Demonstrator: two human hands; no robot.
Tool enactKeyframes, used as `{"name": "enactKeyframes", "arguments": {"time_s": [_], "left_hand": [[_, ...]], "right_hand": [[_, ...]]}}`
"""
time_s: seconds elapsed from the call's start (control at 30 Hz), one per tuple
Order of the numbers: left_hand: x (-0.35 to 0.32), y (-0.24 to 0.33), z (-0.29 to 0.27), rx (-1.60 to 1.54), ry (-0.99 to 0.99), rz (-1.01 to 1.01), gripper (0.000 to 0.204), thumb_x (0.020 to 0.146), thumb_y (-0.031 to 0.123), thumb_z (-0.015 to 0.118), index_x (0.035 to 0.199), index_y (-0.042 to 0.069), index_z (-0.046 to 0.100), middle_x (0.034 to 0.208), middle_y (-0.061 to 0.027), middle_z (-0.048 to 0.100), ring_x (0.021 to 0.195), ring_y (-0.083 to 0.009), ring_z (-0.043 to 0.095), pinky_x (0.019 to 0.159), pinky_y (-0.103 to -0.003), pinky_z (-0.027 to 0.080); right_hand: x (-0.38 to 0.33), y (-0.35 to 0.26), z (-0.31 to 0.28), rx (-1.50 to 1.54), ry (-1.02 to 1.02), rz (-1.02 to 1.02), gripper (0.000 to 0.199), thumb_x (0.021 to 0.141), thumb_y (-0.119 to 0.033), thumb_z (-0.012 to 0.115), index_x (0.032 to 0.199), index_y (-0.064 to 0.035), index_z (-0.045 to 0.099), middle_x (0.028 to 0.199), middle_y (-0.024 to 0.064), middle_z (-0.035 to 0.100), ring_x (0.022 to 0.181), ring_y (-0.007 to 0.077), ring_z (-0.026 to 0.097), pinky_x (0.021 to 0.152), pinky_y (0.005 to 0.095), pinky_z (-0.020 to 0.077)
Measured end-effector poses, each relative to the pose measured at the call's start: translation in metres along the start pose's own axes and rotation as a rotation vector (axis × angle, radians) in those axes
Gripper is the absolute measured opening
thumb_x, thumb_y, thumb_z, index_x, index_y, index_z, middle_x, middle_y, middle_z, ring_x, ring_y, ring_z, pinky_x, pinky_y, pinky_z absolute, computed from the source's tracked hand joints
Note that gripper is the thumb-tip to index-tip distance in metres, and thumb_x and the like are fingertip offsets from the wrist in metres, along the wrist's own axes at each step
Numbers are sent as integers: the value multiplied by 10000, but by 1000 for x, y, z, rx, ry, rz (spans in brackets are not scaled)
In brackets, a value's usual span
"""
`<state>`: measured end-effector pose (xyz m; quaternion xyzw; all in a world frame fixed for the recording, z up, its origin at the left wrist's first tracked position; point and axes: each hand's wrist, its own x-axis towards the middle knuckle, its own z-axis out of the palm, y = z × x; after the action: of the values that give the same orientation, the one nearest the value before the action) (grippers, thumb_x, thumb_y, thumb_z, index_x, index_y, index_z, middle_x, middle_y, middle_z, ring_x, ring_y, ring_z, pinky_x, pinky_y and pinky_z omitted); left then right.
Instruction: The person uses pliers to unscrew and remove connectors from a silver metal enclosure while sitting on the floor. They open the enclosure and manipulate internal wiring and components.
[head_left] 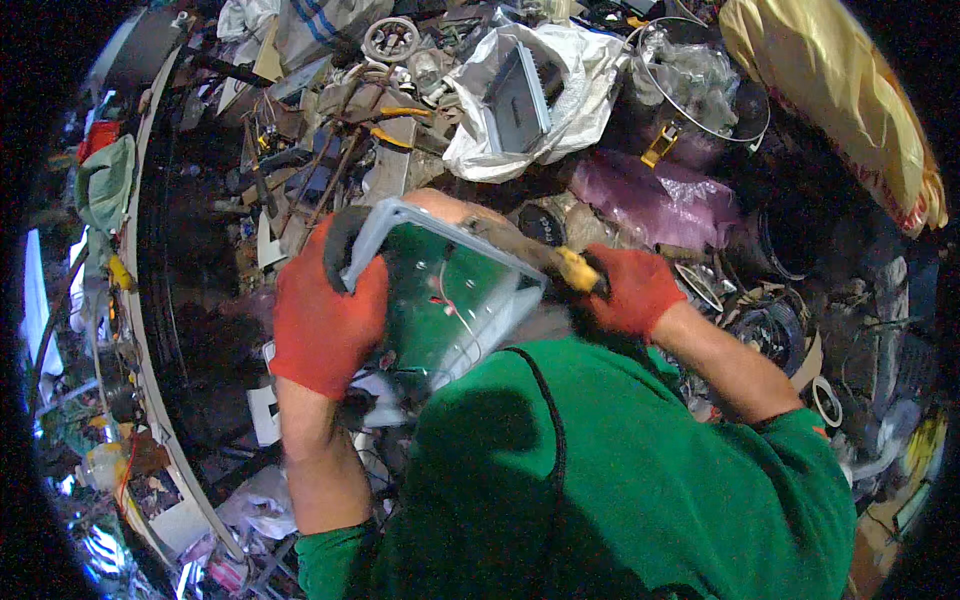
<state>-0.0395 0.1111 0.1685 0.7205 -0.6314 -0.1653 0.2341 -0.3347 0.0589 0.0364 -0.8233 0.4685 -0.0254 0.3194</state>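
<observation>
My left hand [335, 315], in a red glove with dark fingertips, grips the left edge of a grey-framed panel [400, 310]. The panel is tilted, and its shiny face looks green; a thin red and white wire [445, 303] shows against it. At the panel's upper right corner, my right hand [635, 290], gloved in red, is closed round a yellow-handled tool [575, 268]. That tool's far part reaches left along the frame's top edge, blurred, so its kind cannot be made out.
Beyond my hands, a white sack [590, 100] holds a grey flat casing [518, 105]. Mixed scrap and orange-handled pliers [390, 137] lie to its left. A clear bag in a wire-rimmed bucket [690, 75], pink plastic wrap [655, 200] and a yellowish sack [830, 90] are at the right.
</observation>
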Motion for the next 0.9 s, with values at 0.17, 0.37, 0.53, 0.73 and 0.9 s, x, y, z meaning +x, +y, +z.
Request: {"name": "enactKeyframes", "arguments": {"time_s": [0.17, 0.37, 0.53, 0.73, 0.9], "left_hand": [[-2, -7, -8, -22, -2, 14, 338, 805, 82, 641, 1132, -6, 635, 991, -162, 708, 931, -237, 688, 851, -341, 514], [-4, -7, -10, -29, -56, 18, 357, 810, 63, 642, 1160, -9, 624, 1037, -158, 702, 954, -216, 675, 872, -337, 507], [-5, -5, -8, 33, -32, 42, 353, 817, 62, 633, 1162, -10, 617, 1039, -159, 703, 966, -225, 678, 879, -343, 505], [-4, 8, -6, -3, -44, 70, 361, 806, 65, 624, 1161, -1, 617, 1021, -170, 702, 964, -260, 687, 867, -356, 511], [-6, 9, -3, -34, -40, 62, 356, 797, 67, 620, 1149, 15, 622, 1017, -169, 698, 949, -288, 689, 853, -361, 514]], "right_hand": [[-9, 30, 11, 178, 65, 25, 552, 743, -310, 702, 1216, -64, 562, 1003, 242, 668, 957, 455, 633, 839, 513, 522], [-27, 12, -4, 435, 282, -209, 582, 717, -215, 720, 1239, -26, 548, 1090, 238, 648, 1015, 456, 615, 880, 490, 507], [-28, 1, -12, 489, 112, -177, 573, 712, -195, 700, 1242, -30, 554, 1103, 230, 649, 1030, 436, 626, 913, 466, 507], [-28, -7, 4, 550, 238, -236, 560, 717, -194, 693, 1240, -41, 564, 1100, 222, 647, 1022, 434, 627, 911, 460, 511], [-25, -11, 2, 445, 166, -179, 521, 738, -182, 675, 1231, -49, 576, 1127, 240, 639, 1041, 424, 626, 907, 456, 514]]}}
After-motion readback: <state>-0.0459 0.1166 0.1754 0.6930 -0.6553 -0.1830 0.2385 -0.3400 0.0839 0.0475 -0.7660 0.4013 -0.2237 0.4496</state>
